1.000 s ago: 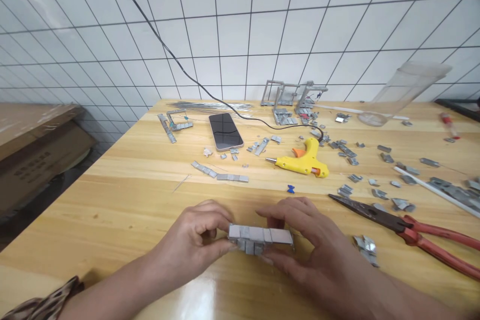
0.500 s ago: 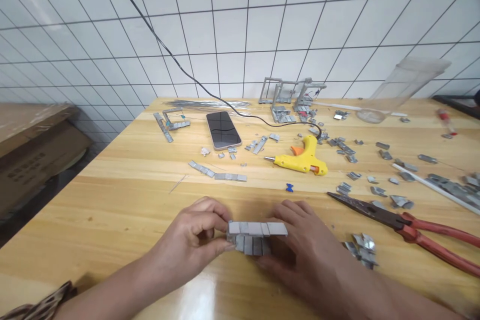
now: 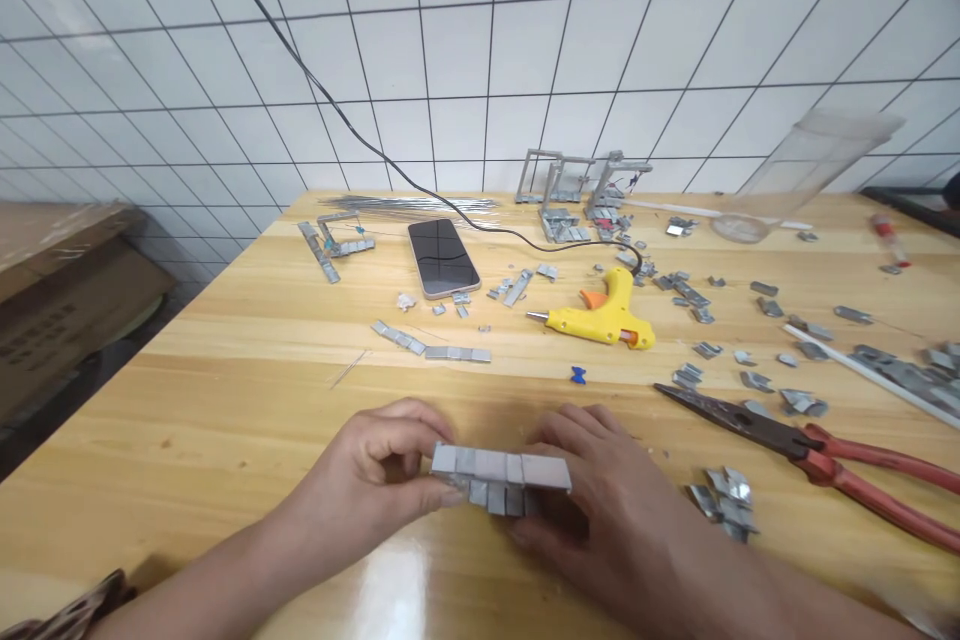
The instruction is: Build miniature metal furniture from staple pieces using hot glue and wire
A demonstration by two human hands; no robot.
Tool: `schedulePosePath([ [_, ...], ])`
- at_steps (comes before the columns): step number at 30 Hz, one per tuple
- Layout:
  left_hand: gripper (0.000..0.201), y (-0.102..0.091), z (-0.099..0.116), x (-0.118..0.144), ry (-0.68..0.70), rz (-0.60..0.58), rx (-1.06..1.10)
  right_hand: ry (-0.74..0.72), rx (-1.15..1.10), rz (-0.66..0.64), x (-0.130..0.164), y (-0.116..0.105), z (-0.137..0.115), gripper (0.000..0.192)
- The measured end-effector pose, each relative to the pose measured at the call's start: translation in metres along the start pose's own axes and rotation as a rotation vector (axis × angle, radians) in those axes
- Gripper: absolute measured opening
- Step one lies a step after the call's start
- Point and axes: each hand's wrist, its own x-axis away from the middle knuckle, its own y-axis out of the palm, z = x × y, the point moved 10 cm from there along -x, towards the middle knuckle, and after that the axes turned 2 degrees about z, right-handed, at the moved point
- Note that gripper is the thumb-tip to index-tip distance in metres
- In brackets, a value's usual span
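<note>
Both my hands hold a small grey assembly of metal strips (image 3: 499, 474) just above the wooden table (image 3: 247, 390) near its front edge. My left hand (image 3: 375, 470) pinches its left end between thumb and fingers. My right hand (image 3: 607, 490) grips its right end, with fingers curled behind and under it. The assembly is a flat row of segments with a shorter row below it.
Beyond the hands lie a metal strip (image 3: 431, 346), a phone (image 3: 442, 257), a yellow glue gun (image 3: 600, 315) with its cable, red-handled pliers (image 3: 810, 450), several loose metal bits (image 3: 724, 498) and small metal frames (image 3: 577, 188). A clear plastic container (image 3: 802, 170) lies at the back right. Cardboard boxes (image 3: 60, 290) stand left.
The held assembly and both hands have shifted slightly left and lower in view; the grip on it has stayed the same. The camera view drifted a little.
</note>
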Motion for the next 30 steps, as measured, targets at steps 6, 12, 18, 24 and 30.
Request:
schedulePosePath([
  [6,0.013,0.000,0.000,-0.002,-0.010,-0.022,-0.001,-0.002,-0.014,0.017,0.000,-0.002,-0.003,0.005],
  [12,0.010,0.003,-0.001,-0.001,0.012,-0.074,-0.052,-0.032,-0.037,0.097,0.000,-0.008,-0.007,0.007],
  [18,0.008,-0.002,0.000,-0.001,0.022,-0.051,-0.093,-0.029,-0.018,0.112,0.000,-0.013,-0.006,0.008],
  [24,0.009,-0.005,-0.007,0.001,-0.037,-0.015,-0.106,0.004,-0.019,0.061,-0.004,-0.006,-0.008,0.012],
  [30,0.006,-0.004,0.007,-0.002,0.058,-0.022,-0.068,-0.036,-0.061,0.114,-0.009,-0.003,-0.019,0.019],
])
